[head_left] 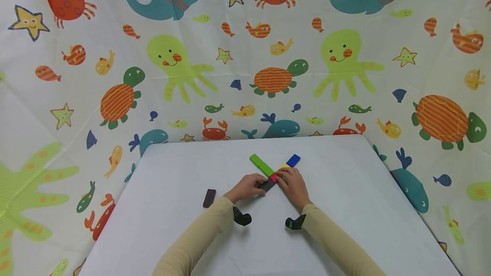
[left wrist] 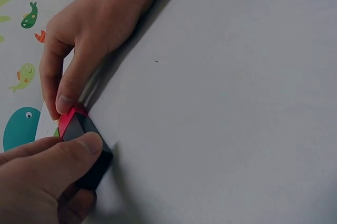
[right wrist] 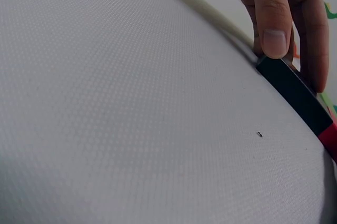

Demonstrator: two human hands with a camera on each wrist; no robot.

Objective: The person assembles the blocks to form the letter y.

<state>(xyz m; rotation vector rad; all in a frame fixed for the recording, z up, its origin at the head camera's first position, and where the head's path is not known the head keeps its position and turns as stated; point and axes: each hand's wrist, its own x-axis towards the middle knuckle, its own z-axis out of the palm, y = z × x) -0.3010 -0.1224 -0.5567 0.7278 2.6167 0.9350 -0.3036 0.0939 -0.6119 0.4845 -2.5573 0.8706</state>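
Flat coloured blocks form a cross on the white table. My left hand (head_left: 246, 186) pinches a black block (head_left: 268, 185) at its lower left arm; in the right wrist view, the thumb rests on this block's end (right wrist: 295, 95). A red block (head_left: 274, 177) sits at the centre, end to end with the black one. My right hand (head_left: 294, 185) has thumb and fingertip on the red block (left wrist: 72, 117) in the left wrist view. Two green blocks (head_left: 262, 165) run to the upper left. A yellow block (head_left: 285, 166), partly hidden by the right hand, leads to a blue block (head_left: 293, 160).
Another black block (head_left: 209, 198) lies alone, left of my left hand. The white table (head_left: 172, 169) extends around the cross, and a cloth printed with sea animals (head_left: 230, 75) hangs behind it. Dark straps (head_left: 241, 216) sit at both wrists.
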